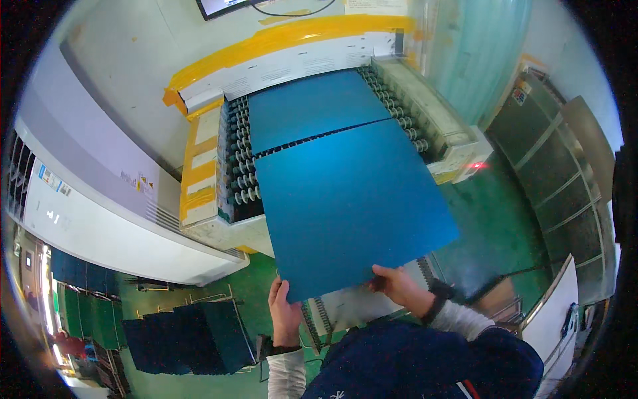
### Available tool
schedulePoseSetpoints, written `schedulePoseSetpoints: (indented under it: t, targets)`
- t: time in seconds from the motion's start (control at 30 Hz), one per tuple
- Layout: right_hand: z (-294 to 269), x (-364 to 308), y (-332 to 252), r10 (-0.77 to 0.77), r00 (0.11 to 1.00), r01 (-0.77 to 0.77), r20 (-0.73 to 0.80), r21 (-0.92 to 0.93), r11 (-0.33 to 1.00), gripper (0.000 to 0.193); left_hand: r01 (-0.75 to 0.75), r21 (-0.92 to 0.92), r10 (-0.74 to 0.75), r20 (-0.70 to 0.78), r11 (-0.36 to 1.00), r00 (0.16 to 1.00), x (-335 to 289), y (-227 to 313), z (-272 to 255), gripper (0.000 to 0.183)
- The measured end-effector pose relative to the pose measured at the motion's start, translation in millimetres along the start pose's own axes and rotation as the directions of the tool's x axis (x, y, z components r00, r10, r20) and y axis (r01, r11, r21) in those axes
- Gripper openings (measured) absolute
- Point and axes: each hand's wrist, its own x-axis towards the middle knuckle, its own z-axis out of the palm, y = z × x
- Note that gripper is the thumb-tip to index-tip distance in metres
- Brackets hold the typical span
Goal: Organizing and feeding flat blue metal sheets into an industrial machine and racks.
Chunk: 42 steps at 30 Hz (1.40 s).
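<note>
Sheet (352, 213) ahead of both my hands, long axis running toward the rollers (244, 159).
Left hand (284, 312) and right hand (399, 284) each clamp its near edge; right reaches slightly farther.

Both hands hold a large flat blue rectangular panel (352, 209) by its near edge, left hand (286, 312) at one corner, right hand (397, 284) beside it, over a roller conveyor (240, 159) carrying another blue panel (309, 106).

Near panel (352, 213) over roller conveyor's (242, 166) front end — second panel (312, 106) behind it, stacked panels (193, 336) lower left
</note>
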Motion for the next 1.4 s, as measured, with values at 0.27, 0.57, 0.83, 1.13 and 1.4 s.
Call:
schedulePoseSetpoints:
  t: [0.27,0.57,0.83,1.13,1.4]
  targets:
    - [13.3,-2.6,-11.7,0.001,1.000,-0.002,-0.010,-0.013,1.000,0.029,0.081,-0.160,-0.090,-0.053,0.984,0.994,1.2,12.7,17.8,0.021]
    - [12.4,9.4,-14.3,0.008,1.000,-0.009,-0.017,-0.024,1.000,0.029,0.056,-0.060,-0.057,-0.005,0.997,0.998,17.4,8.6,12.9,0.028]
    - [21.3,15.0,-23.2,0.016,1.000,-0.016,-0.023,0.000,1.000,0.025,0.096,-0.112,-0.103,-0.051,0.989,0.993,22.1,14.1,19.7,0.021]
    - [26.8,22.1,-29.9,0.020,0.999,-0.019,-0.037,0.016,1.000,0.023,0.107,-0.170,-0.099,0.056,0.980,0.994,23.3,8.8,25.0,0.021]
    - [25.4,34.8,-32.8,0.007,1.000,-0.007,0.002,0.017,1.000,0.025,0.101,-0.159,-0.086,0.099,0.982,0.991,22.8,14.4,35.1,0.020]
